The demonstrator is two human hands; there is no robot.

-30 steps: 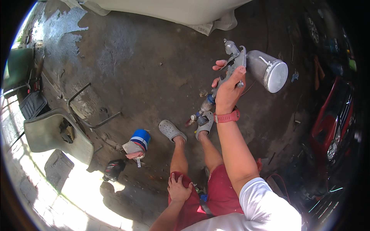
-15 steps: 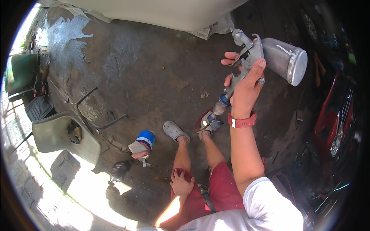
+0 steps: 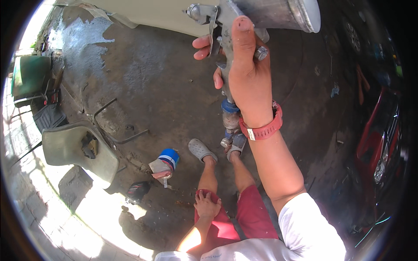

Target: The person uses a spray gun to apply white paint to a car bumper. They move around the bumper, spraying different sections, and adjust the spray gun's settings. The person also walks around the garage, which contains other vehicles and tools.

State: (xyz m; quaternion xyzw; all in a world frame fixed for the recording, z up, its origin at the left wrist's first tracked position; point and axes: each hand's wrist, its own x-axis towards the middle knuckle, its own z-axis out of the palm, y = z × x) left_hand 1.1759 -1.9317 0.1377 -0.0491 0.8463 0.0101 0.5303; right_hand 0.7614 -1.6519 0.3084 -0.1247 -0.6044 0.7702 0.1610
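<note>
A metal spray gun (image 3: 226,32) is in my right hand (image 3: 250,78), raised at the upper middle. My fingers wrap its handle and trigger, with the thumb along the back. Its silver paint cup (image 3: 278,13) juts to the right, partly cut off by the upper edge. The nozzle points left, in front of a pale smooth panel (image 3: 163,15). Below the handle hangs a blue-banded hose fitting (image 3: 230,113). My left hand (image 3: 207,206) rests on my knee over the red shorts (image 3: 257,209), fingers spread and holding nothing.
A grey plastic chair seat (image 3: 78,145) and a bent metal frame (image 3: 115,126) are at the left, with a green chair (image 3: 30,76) beyond. A blue can (image 3: 169,158) with a cloth on it stands left of my feet. A red car part (image 3: 370,135) is at the right.
My right hand has moved up and to the left with the spray gun, bringing it in front of the pale panel. The left hand stays on the knee.
</note>
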